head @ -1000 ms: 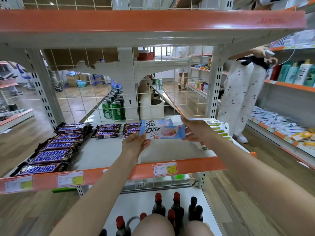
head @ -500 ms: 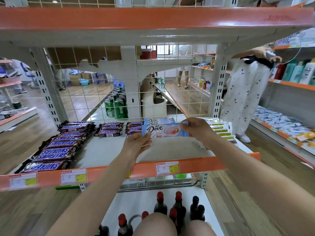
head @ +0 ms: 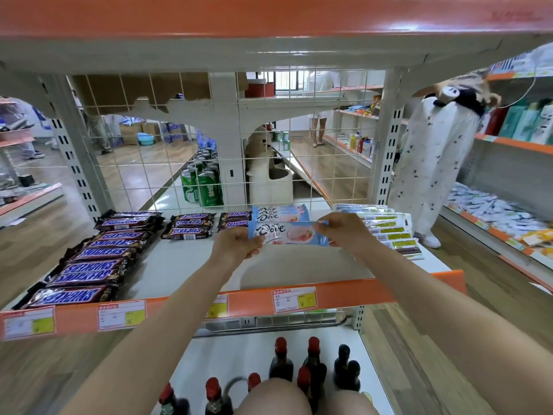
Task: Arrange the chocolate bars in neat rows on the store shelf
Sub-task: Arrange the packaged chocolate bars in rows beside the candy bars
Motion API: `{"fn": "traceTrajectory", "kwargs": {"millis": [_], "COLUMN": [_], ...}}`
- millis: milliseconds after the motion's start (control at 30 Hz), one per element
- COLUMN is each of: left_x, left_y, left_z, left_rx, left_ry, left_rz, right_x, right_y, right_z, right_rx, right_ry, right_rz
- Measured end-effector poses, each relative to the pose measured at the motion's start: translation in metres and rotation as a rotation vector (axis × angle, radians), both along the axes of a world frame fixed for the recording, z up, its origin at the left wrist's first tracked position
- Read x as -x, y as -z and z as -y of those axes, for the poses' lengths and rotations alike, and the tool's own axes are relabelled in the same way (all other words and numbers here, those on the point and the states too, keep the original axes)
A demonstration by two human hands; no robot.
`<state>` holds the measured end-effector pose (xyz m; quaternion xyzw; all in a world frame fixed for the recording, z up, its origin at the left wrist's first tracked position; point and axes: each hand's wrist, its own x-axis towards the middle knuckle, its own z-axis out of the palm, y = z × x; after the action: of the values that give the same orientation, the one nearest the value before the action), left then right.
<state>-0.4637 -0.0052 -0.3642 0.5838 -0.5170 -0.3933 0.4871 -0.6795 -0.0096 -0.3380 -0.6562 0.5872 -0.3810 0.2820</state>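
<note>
We read "Dove" on the bar [head: 288,234] | our left hand [head: 236,245] and right hand [head: 344,232] pinch its ends | "Snickers" bars [head: 89,266] lie left of our left hand

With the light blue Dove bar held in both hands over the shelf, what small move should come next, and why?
Probably lower the light blue Dove chocolate bar onto the bare white shelf board just in front of the Dove bars already lying at the back. The left hand and right hand pinch its two ends and hold it level, parallel to those bars, so it would start the next row.
</note>
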Motion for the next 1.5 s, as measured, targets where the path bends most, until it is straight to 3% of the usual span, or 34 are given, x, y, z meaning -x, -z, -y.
{"fn": "traceTrajectory", "kwargs": {"millis": [167,333,733,1200,1500], "left_x": [0.000,0.001,0.000,0.001,0.004], "left_y": [0.002,-0.005,-0.005,0.016,0.014], "left_z": [0.026,0.058,0.113,0.138,0.121], "left_rx": [-0.046,-0.085,-0.031,-0.099,0.020], "left_ry": [-0.037,-0.088,-0.067,-0.146,-0.164], "left_rz": [0.143,0.409,0.691,1.020,1.209], "right_x": [-0.006,-0.017,-0.033,-0.036,-0.035], "right_y": [0.010,0.015,0.029,0.047,0.042], "right_z": [0.027,0.069,0.131,0.145,0.130], "right_rx": [-0.058,-0.072,-0.075,0.056,0.112], "right_ry": [0.051,0.131,0.212,0.212,0.174], "right_rz": [0.073,0.042,-0.073,-0.417,-0.628]}}
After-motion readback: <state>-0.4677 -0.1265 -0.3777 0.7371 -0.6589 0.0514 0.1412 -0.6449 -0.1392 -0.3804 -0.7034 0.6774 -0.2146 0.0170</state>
